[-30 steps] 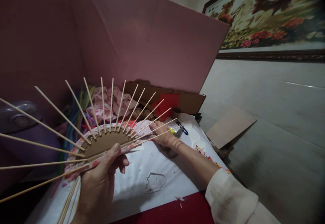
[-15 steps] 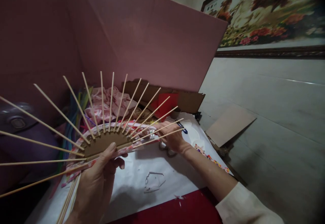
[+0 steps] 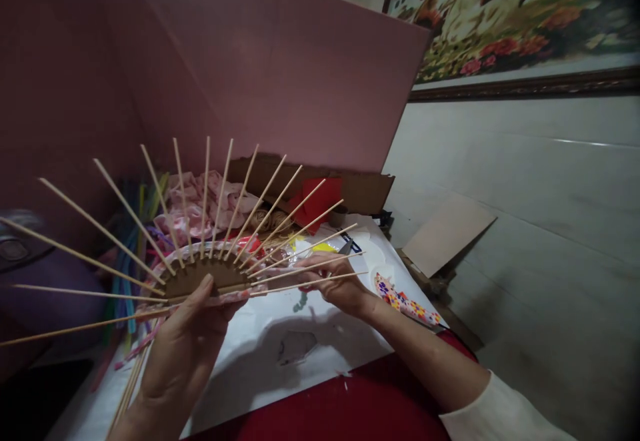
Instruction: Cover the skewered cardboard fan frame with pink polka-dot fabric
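Holding cardboard half-disc (image 3: 181,286) by its straight edge in left hand (image 3: 185,337), raised over counter (image 3: 235,381). Got sticks (image 3: 206,187) fanned round the curve, rim covered in patterned fabric. Pinching what looks like loose strip (image 3: 280,272) between right hand (image 3: 336,284) fingertips. Leaves that length unwrapped, by the look of it. Can't tell how firmly fixed.

The sticks (image 3: 228,161) are tan, the half-disc (image 3: 187,282) brown, the cloth (image 3: 195,194) at nine o'clock pink, the surface (image 3: 345,335) white, and the object (image 3: 403,302) at four o'clock flowered orange and purple.
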Demonstrator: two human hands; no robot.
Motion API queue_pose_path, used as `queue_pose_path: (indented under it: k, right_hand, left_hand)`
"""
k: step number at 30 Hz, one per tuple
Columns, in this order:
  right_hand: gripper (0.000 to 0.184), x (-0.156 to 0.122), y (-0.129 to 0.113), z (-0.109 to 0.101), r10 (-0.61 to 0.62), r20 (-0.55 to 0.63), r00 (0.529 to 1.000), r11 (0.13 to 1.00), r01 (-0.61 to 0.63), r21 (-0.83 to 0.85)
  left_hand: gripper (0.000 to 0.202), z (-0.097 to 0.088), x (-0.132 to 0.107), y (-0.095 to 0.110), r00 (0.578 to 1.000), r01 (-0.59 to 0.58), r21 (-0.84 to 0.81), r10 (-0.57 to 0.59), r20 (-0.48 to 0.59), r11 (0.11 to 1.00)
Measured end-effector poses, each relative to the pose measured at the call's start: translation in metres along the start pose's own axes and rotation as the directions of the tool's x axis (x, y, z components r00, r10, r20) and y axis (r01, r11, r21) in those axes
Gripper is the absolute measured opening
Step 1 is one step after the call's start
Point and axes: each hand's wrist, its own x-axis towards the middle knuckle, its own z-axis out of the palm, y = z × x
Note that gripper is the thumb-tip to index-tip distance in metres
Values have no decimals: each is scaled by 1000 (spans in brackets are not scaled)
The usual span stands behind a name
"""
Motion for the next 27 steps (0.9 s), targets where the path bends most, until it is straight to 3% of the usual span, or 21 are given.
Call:
queue_pose_path:
  k: [6,11,15,19,27]
  right_hand:
    - [17,-1,-4,7,83,-127,988,981,-59,187]
    - [8,1,-6,12,101,-223,970,980,-58,192]
    - [14,6,-1,15,247,-297,923,950,-169,263]
    - [19,7,3,16,277,-281,919,924,-175,339]
    - [8,5,-2,24,201,-269,942,947,-116,299]
  left_hand:
    - [10,-3,-4,7,998,54,-13,-54,11,998]
    - [23,2,-10,7,998,-49,-23,50,46,999]
    - [24,1,-9,7,998,-47,-5,47,33,999]
    - [25,0,-9,7,998,-70,-5,70,-2,998]
    - [27,9,-14,10,998,-56,-81,52,-46,995]
